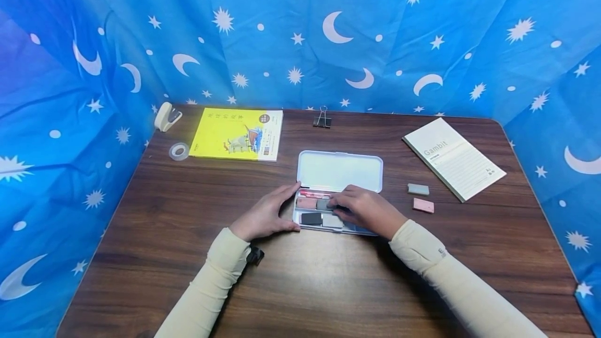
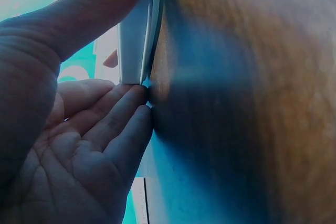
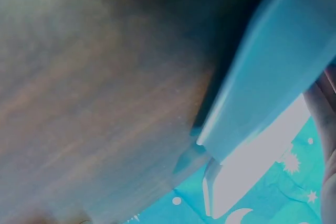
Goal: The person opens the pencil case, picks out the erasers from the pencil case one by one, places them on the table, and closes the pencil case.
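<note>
A white pencil case (image 1: 339,170) lies on the table with its lid swung back. My left hand (image 1: 265,214) grips the case's left end, its thumb at the front corner. In the left wrist view, the fingers meet the end of the case (image 2: 132,48). Over the open tray, my right hand (image 1: 368,209) pinches a grey eraser (image 1: 322,204), partly covered by the fingers. Beside that eraser sits a pink eraser (image 1: 306,203); a black eraser (image 1: 311,218) and a white eraser (image 1: 332,221) lie in the front compartment. A red pen (image 1: 310,193) runs along the back.
To the right are a grey eraser (image 1: 418,189), a pink eraser (image 1: 423,205) and a notebook (image 1: 454,158). A binder clip (image 1: 322,119) stands at the back. At the back left are a yellow book (image 1: 237,134), a stapler (image 1: 166,117) and a tape roll (image 1: 179,157).
</note>
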{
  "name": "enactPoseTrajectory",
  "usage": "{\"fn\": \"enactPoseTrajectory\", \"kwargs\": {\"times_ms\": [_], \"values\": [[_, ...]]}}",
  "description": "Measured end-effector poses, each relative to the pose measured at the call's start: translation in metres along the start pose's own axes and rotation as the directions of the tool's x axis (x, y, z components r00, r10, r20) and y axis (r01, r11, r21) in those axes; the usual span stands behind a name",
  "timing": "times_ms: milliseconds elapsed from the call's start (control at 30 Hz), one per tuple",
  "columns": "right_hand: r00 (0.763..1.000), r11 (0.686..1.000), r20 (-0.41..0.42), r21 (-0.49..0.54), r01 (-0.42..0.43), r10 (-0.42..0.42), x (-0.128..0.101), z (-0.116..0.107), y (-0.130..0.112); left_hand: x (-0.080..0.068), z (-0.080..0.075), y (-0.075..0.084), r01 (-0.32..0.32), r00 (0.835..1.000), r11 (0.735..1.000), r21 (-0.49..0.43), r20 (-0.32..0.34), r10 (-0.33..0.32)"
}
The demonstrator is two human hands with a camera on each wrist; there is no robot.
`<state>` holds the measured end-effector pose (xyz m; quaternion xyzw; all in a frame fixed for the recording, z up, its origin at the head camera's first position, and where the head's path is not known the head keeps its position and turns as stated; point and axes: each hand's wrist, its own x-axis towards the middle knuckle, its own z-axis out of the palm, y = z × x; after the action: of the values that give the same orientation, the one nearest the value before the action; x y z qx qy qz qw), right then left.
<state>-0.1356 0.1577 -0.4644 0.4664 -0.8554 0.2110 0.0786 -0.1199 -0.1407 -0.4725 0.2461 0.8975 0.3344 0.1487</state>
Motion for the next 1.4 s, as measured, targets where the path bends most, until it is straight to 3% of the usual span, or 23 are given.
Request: {"fn": "enactPoseTrajectory", "kwargs": {"times_ms": [333, 567, 667, 800, 933, 1033, 1167, 1400], "values": [[1.000, 0.999, -0.016, -0.031, -0.026, 0.025, -0.002, 0.000, 0.001, 0.000, -0.001, -0.001, -0.009, 1.000, 1.000, -0.014, 0.008, 0.009], [0.992, 0.994, -0.075, 0.025, -0.103, 0.105, -0.011, -0.007, 0.001, -0.001, 0.000, -0.001, -0.006, 1.000, 1.000, -0.014, 0.002, 0.006], [0.980, 0.990, -0.142, 0.043, -0.131, 0.136, -0.028, -0.020, 0.007, -0.001, 0.000, -0.002, -0.013, 1.000, 1.000, -0.009, -0.004, 0.013], [0.955, 0.978, -0.211, 0.018, -0.208, 0.207, -0.071, -0.042, 0.018, 0.000, 0.002, -0.003, -0.019, 1.000, 1.000, -0.022, -0.011, 0.019], [0.928, 0.950, -0.221, -0.019, -0.312, 0.301, -0.114, -0.059, 0.023, -0.001, 0.001, -0.002, -0.019, 1.000, 0.999, -0.028, -0.017, 0.018], [0.921, 0.935, -0.206, -0.062, -0.348, 0.329, -0.138, -0.063, 0.025, -0.001, -0.001, -0.002, -0.021, 1.000, 0.999, -0.029, -0.020, 0.020], [0.922, 0.928, -0.202, -0.104, -0.357, 0.332, -0.157, -0.062, 0.031, -0.001, -0.003, -0.002, -0.014, 1.000, 1.000, -0.027, -0.020, 0.013], [0.929, 0.929, -0.200, -0.142, -0.342, 0.312, -0.168, -0.059, 0.035, -0.001, -0.001, 0.000, -0.006, 1.000, 1.000, -0.027, -0.011, 0.006]]}}
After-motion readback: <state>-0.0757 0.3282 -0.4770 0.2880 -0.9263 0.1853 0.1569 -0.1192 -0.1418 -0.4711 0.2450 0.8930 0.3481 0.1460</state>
